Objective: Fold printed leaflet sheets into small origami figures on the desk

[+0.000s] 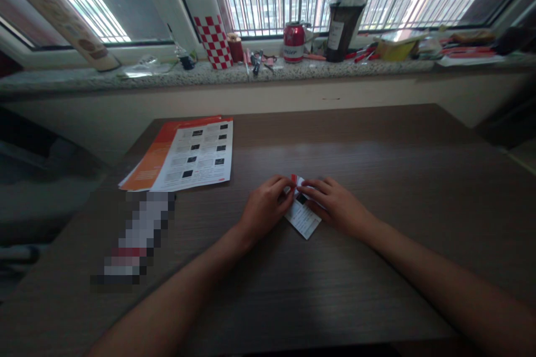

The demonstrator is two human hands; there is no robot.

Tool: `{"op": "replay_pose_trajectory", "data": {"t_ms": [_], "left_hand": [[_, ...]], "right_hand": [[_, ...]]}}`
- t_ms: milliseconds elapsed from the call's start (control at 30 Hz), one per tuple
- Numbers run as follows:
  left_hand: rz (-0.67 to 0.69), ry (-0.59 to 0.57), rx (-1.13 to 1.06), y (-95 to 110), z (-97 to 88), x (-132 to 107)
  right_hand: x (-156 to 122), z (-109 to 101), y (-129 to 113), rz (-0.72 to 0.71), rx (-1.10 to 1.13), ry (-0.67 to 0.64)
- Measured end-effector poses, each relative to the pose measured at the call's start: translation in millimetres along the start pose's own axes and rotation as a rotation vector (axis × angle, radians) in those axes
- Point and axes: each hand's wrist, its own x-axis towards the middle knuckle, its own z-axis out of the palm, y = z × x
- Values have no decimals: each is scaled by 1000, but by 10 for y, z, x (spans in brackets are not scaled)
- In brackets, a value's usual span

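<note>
A small folded sheet of printed paper [305, 224] lies in the middle of the brown table, one corner pointing toward me. It is white with a dark square picture and a red patch at its far tip. My left hand [268, 203] is closed, its thumb and fingertips pinching the left side of the paper near that tip. From the other side my right hand [335, 201] grips the paper, index finger at the far tip and thumb lower on the right edge. Both hands' fingertips nearly meet and cover part of the sheet.
Orange and white printed sheets [201, 159] lie at the table's [377, 139] back left, with a blurred-out object [140, 234] nearer me. On the windowsill stand a checkered white bottle [213, 39], a red can [293, 43], a dark lidded cup [341, 30] and a yellow container [396, 49].
</note>
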Motion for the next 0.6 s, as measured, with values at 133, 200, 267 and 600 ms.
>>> {"op": "replay_pose_trajectory", "data": {"t_ms": [133, 200, 267, 600], "left_hand": [[4, 0, -9, 0, 9, -9], [3, 4, -21, 4, 15, -14], [10, 10, -12, 6, 20, -16], [207, -191, 216, -4, -41, -85]], "right_hand": [[-10, 11, 32, 0, 42, 9], [-16, 8, 42, 10, 95, 19], [-21, -7, 48, 30, 158, 33], [-87, -68, 110, 119, 224, 123]]}}
